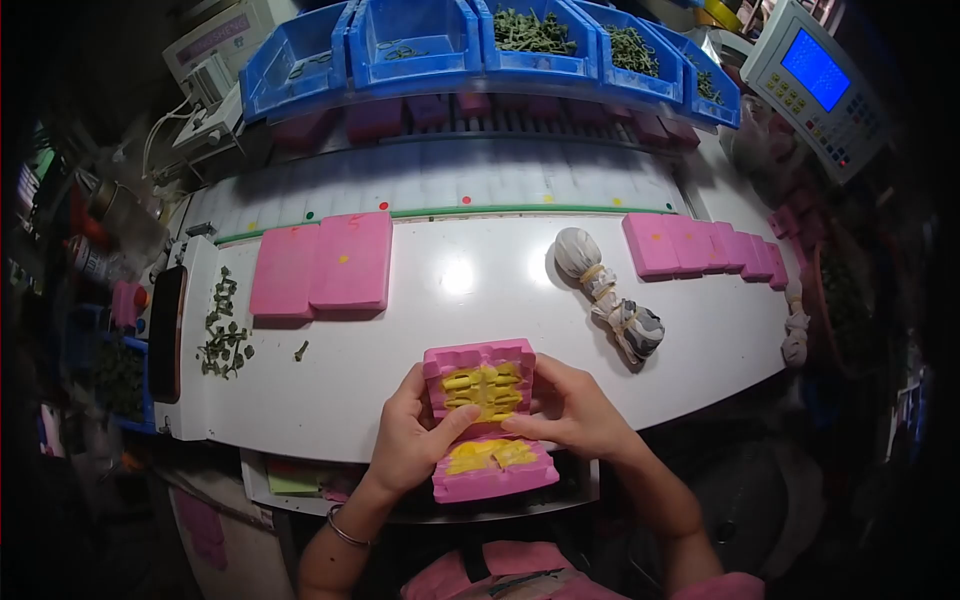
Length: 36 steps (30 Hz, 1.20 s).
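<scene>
A pink rubber mould (478, 352) is spread apart between my hands at the table's near edge. Yellow lines the cavities of its upper half, and more yellow shows on the lower half (497, 487), which tilts toward me. My left hand (412, 445) grips the left side, its thumb pressed onto the yellow inner face. On the other side my right hand (585, 412) holds the mould, thumb across the lower part of the upper half. The fingers behind the mould are hidden.
Two pink blocks (350, 262) lie left of centre, near small green pieces (225, 345). A tied cloth bundle (603, 288) rests to the right, before a row of pink blocks (690, 245). Blue bins (415, 65) line the back; a control panel (815, 75) stands far right.
</scene>
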Available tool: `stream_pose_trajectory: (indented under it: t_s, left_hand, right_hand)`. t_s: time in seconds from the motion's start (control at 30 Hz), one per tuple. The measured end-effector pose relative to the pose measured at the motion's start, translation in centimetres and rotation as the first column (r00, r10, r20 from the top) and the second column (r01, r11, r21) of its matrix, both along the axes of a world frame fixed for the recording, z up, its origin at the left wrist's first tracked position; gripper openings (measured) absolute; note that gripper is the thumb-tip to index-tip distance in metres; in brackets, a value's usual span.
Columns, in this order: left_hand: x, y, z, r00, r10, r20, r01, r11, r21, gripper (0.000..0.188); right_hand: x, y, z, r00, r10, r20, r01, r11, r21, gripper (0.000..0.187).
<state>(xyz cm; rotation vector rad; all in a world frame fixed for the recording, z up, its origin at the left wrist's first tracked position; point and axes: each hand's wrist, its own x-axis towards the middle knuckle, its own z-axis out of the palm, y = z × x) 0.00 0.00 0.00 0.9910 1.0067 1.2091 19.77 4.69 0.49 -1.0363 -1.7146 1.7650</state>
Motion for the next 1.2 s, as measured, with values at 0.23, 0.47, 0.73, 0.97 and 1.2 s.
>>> stream_pose_trajectory:
  t_s: [0.23, 0.47, 0.73, 0.97, 1.2]
  left_hand:
    - [0.2, -0.1, 0.2, 0.999, -0.021, -0.036, 0.021, 1.0, 0.015, 0.037]
    - [0.1, 0.3, 0.0, 0.999, -0.033, -0.033, 0.033, 0.999, -0.001, 0.038]
    - [0.1, 0.3, -0.1, 0.999, -0.024, -0.028, 0.023, 1.0, -0.009, 0.038]
    - [0.4, 0.5, 0.0, 1.0, -0.005, -0.014, 0.005, 1.0, 0.027, 0.037]
    - [0.3, 0.5, 0.1, 0.999, 0.031, -0.014, -0.03, 0.999, 0.043, 0.034]
  right_hand:
    - [0.7, -0.4, 0.1, 0.999, 0.041, -0.005, -0.041, 0.997, 0.061, 0.047]
    - [-0.2, -0.7, -0.7, 0.994, -0.087, -0.065, 0.089, 0.995, 0.04, 0.044]
    - [-0.1, -0.6, -1.4, 0.992, -0.092, -0.085, 0.093, 0.996, 0.005, 0.046]
    - [-0.2, -0.9, -1.4, 0.983, -0.12, -0.138, 0.111, 0.991, -0.07, 0.046]
    - [-0.2, -0.7, -1.4, 0.982, -0.102, -0.156, 0.096, 0.994, -0.042, 0.044]
